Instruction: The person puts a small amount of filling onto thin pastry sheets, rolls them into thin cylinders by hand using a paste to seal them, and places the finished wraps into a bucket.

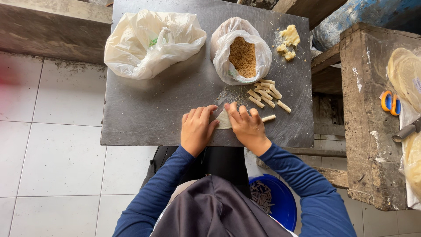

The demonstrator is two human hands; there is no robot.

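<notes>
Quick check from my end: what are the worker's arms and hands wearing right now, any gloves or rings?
Both arms are covered by long dark blue sleeves reaching the wrists. The left hand and right hand are bare, with no gloves. No rings, watch or bracelets are visible from the head view.

A grey metal table (pixel 149 109) stands over the white tiled floor. On it lie a crumpled white plastic bag (pixel 151 41), an open bag of brown crumbs (pixel 241 52), a lump of pale dough (pixel 287 41), a cluster of thin rolled sticks (pixel 266 93), and a pale folded wrapper (pixel 224 120) near the front edge, where both hands rest.
</notes>
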